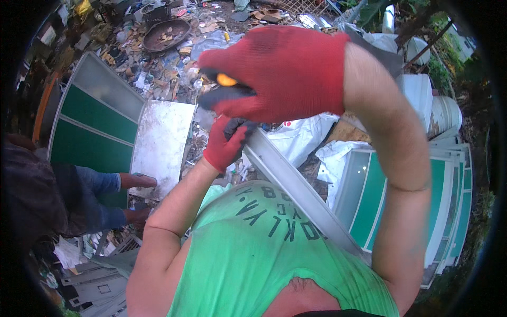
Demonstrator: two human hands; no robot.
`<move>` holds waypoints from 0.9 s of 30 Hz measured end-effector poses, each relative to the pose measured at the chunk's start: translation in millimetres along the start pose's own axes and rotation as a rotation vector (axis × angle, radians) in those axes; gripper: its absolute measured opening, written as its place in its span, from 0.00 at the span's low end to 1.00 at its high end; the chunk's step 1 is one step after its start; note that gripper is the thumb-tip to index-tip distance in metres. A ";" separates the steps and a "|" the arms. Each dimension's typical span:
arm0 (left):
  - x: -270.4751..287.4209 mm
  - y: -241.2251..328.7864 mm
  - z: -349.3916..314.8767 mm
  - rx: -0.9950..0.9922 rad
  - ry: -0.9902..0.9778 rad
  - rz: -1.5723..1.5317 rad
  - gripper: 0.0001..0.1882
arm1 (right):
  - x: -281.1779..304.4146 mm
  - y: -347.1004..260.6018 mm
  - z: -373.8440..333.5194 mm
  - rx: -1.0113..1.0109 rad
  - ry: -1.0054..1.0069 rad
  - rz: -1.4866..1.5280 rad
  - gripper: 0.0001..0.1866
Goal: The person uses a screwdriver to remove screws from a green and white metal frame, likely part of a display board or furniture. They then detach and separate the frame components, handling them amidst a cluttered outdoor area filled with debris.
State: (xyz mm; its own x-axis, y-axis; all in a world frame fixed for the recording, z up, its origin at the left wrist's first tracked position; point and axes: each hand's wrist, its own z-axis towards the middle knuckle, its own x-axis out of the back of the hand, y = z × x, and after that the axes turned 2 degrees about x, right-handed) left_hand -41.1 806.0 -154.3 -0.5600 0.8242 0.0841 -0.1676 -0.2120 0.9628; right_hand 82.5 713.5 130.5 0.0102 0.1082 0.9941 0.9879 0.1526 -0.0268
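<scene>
Both my hands wear red gloves with dark palms. My left hand (224, 141) grips the upper end of a long grey metal profile (301, 193) that slants down to the right across my green shirt. My right hand (280, 71) is raised just above it, closed around a tool with an orange and dark handle (226, 80); the tool's tip is hidden behind the glove. The two hands are almost touching at the top of the profile.
A green and white framed panel (97, 121) and a grey metal sheet (161, 142) lie on the left. Another person in jeans (90, 195) stands at the left edge. Stacked green-white panels (443, 201) are on the right. Scrap litter and a round pan (166, 34) cover the far ground.
</scene>
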 end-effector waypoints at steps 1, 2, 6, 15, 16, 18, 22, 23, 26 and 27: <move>0.9 1.4 1.4 0.033 -0.029 -0.060 0.10 | 6.4 2.5 0.3 0.045 -0.059 0.041 0.28; 2.2 4.2 3.4 0.024 -0.041 -0.136 0.10 | 12.1 3.8 2.3 0.122 -0.074 0.085 0.31; 12.7 21.4 9.1 -0.016 -0.177 -0.130 0.13 | 19.5 -1.6 8.2 0.178 -0.174 -0.007 0.27; 27.4 36.7 19.8 0.022 -0.292 -0.108 0.12 | 59.4 -2.2 0.8 0.295 -0.268 -0.100 0.22; 33.4 38.5 18.5 0.111 -0.280 -0.075 0.11 | 50.6 -6.0 11.2 0.213 -0.308 -0.076 0.24; 42.4 40.7 16.6 0.106 -0.263 -0.081 0.11 | 33.3 0.4 33.2 0.305 -0.344 -0.042 0.29; 51.5 39.7 21.6 0.095 -0.228 0.041 0.15 | -7.7 11.8 32.2 0.336 0.004 -0.067 0.38; 49.9 38.2 24.5 0.010 -0.194 0.023 0.17 | -10.7 11.5 24.7 0.290 0.118 -0.080 0.40; 45.5 36.5 29.8 0.018 -0.123 -0.082 0.20 | -17.9 11.7 11.5 -0.012 0.293 0.094 0.42; 42.7 36.9 30.2 0.071 -0.104 -0.131 0.21 | -19.9 12.3 8.2 0.010 0.353 0.097 0.43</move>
State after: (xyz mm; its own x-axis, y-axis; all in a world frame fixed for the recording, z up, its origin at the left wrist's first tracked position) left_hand -46.7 849.2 -107.3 -0.4491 0.8932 -0.0206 -0.1741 -0.0649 0.9826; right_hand 93.2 721.4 109.5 0.1583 -0.2225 0.9620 0.9781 0.1684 -0.1220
